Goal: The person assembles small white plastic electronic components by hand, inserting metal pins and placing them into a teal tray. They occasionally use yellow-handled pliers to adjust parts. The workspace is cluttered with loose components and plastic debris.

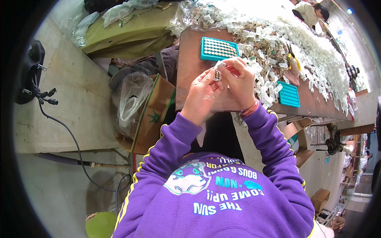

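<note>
Left hand: we see the left hand (203, 89) with thumb and fingers drawn together, clamped on a small metallic piece (217, 75) at the fingertips.
Right hand: the right hand (243, 81) meets it from the right, thumb and forefinger pinched on a white slip (219, 64); a red band (250, 108) circles its wrist.
Small piece: we find it between the two hands, just below the slip; its finer detail is too small for us to read.
Filled tray: just beyond the fingertips, a teal tray (209, 58) carries rows of pale round pieces (219, 45).
Second tray: to the right of the right hand we see another teal tray (289, 95), rows of hollows showing.
Pliers: yellow-handled pliers (289, 61) lie right of the right hand, farther off than the near tray.
Heap: white tags (317, 71) spread from beyond both hands far to the right over the brown table (188, 59).
Carton: left of and below the left hand, we see an open cardboard box (152, 115) beside a clear plastic bag (133, 97).
</note>
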The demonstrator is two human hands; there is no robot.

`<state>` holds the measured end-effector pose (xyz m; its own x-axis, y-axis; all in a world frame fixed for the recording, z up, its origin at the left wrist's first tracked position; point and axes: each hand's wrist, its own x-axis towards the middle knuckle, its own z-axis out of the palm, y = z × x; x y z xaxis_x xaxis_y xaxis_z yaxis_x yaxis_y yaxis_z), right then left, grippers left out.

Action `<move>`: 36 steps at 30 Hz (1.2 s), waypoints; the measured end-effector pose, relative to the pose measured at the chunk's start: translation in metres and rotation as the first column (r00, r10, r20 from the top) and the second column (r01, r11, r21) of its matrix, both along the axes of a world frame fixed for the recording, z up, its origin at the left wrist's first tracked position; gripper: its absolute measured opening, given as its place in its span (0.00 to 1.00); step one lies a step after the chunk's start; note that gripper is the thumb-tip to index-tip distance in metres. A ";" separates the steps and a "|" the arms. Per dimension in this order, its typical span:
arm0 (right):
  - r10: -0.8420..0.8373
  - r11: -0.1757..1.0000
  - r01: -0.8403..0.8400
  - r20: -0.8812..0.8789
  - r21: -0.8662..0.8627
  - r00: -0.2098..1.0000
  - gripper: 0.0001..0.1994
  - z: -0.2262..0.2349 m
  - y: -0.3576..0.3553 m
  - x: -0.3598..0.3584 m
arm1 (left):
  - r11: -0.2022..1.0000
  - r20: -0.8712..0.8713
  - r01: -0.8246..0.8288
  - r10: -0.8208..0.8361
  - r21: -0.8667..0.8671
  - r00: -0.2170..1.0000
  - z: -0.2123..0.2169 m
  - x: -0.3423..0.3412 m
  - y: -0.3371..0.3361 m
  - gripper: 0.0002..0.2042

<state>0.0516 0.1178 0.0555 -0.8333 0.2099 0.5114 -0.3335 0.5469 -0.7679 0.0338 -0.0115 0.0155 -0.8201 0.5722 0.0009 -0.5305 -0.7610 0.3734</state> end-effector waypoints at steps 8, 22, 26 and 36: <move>0.236 0.946 -0.178 -0.195 0.272 0.952 0.10 0.009 0.001 0.011 | 0.999 -0.005 -0.033 0.033 -0.022 0.999 0.010 0.005 -0.006 0.08; 0.246 0.932 -0.208 -0.098 0.296 0.964 0.08 0.031 0.009 0.018 | 0.943 -0.143 -0.154 0.116 -0.295 0.983 0.017 0.014 -0.008 0.09; 0.145 0.947 -0.116 -0.076 0.300 0.986 0.06 0.027 0.009 0.022 | 0.978 -0.089 0.002 -0.021 -0.209 0.996 0.016 0.015 -0.014 0.08; 0.332 0.894 -0.247 -0.182 0.374 0.926 0.15 0.023 0.006 0.027 | 0.994 0.066 0.078 -0.083 0.079 0.994 0.010 0.017 -0.012 0.10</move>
<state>0.0782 0.1235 0.0781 -0.6766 -0.2433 0.6950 -0.6640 0.6095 -0.4331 0.0506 -0.0235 0.0256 -0.7709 0.6369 -0.0081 -0.6139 -0.7396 0.2759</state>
